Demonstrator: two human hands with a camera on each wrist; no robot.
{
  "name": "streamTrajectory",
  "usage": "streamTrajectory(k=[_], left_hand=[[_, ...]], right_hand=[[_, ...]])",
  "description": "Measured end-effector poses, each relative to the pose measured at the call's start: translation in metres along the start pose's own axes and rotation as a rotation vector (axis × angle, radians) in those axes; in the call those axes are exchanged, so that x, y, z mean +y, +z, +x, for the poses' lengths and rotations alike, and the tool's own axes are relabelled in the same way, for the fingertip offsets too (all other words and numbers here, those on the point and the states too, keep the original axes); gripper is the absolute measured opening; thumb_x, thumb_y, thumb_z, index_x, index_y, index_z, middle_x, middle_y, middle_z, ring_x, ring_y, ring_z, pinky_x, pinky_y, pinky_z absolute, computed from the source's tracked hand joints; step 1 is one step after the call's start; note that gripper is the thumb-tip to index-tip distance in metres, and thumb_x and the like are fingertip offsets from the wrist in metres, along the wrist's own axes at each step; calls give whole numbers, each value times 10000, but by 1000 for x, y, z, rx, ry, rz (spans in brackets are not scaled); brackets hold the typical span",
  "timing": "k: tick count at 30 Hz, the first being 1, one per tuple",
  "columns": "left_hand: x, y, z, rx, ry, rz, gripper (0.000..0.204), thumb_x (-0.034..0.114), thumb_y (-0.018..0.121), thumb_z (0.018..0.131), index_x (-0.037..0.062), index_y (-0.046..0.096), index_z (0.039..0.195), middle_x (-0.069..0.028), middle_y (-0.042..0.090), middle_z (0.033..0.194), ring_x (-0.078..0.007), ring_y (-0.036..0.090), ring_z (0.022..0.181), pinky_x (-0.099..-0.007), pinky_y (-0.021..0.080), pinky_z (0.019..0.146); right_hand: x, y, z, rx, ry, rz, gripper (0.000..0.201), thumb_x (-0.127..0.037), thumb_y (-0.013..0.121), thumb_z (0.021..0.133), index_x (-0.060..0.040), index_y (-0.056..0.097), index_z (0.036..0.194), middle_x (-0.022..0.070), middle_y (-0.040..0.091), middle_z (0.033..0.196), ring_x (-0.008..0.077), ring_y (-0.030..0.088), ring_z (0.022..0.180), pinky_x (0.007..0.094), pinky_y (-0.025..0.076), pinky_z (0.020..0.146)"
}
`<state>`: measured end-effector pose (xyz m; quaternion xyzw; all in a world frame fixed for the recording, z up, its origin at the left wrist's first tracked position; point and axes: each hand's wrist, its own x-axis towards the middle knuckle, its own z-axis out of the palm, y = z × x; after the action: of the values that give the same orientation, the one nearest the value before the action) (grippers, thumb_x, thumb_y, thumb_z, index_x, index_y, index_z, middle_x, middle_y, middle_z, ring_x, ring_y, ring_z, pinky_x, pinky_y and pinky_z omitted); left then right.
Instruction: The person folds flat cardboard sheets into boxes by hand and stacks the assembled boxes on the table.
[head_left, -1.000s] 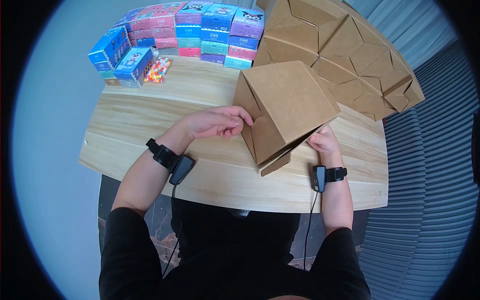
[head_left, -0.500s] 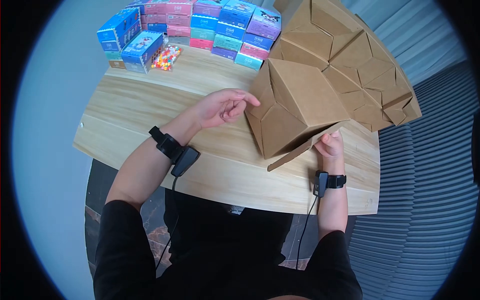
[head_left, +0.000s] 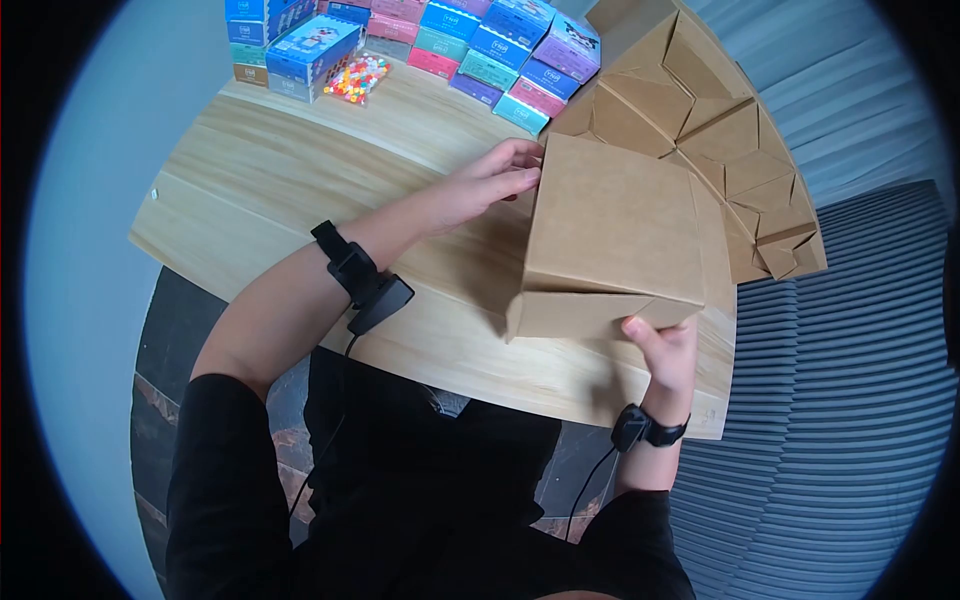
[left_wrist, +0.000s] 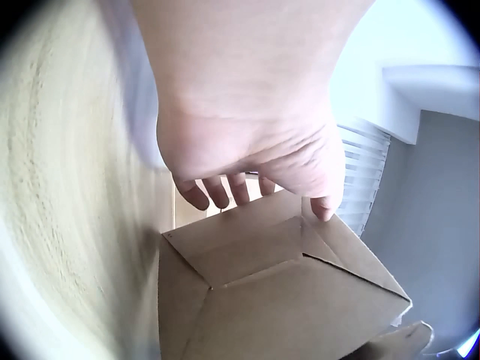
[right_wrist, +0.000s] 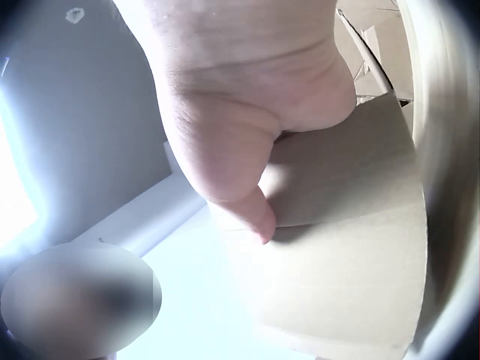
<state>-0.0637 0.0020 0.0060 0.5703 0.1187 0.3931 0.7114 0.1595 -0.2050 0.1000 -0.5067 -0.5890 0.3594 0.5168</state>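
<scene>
A brown cardboard box (head_left: pixel 615 220) is tilted over the right part of the wooden table, a flap along its near edge. The right hand (head_left: pixel 672 355) grips that near right corner, thumb on the flap; its other fingers are hidden. In the right wrist view the thumb of the right hand (right_wrist: pixel 240 157) presses on the cardboard (right_wrist: pixel 345 247). At the box's far left corner is the left hand (head_left: pixel 490 185), fingers slightly bent. The left wrist view shows the left hand (left_wrist: pixel 255 150) with fingertips along the edge of the box (left_wrist: pixel 255 285), whose folded panels face that camera.
Stacks of colourful small boxes (head_left: pixel 495 45) stand at the table's back, with a bag of coloured pieces (head_left: pixel 357 78) beside them. Folded brown cardboard boxes (head_left: pixel 720 140) lie behind and to the right. The wooden table (head_left: pixel 290 150) ends before a grey pleated curtain (head_left: pixel 840 370).
The box has turned, so its left folded side is out of the head view. The left hand moved from pointing beside the box to its far left corner. The head view has shifted.
</scene>
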Motion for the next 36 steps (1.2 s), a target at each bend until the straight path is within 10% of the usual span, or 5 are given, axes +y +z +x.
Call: streamTrajectory(k=[16,27,36], left_hand=[[-4,-9,5,-44,-107,35,343,174,499,979,18,578,1274,-60,639,1143,-118,567,1051,-298,454,923],[2,-5,0,-235,-251,243,243,67,610,932,30,609,1172,25,613,930,-14,529,835,-201,440,766],[2,-6,2,-149,-15,243,163,108,667,917,36,637,1060,43,588,841,-27,517,764,-191,437,685]], right_hand=[[-40,18,-35,154,-4,83,266,-125,766,816,39,676,1004,89,701,998,159,648,891,278,494,812],[-24,-52,-28,250,173,355,582,-168,757,833,25,480,1308,138,626,1206,231,626,1098,354,504,953],[-18,-69,-13,275,311,447,446,-146,638,927,9,475,1313,129,620,1220,218,638,1076,347,524,933]])
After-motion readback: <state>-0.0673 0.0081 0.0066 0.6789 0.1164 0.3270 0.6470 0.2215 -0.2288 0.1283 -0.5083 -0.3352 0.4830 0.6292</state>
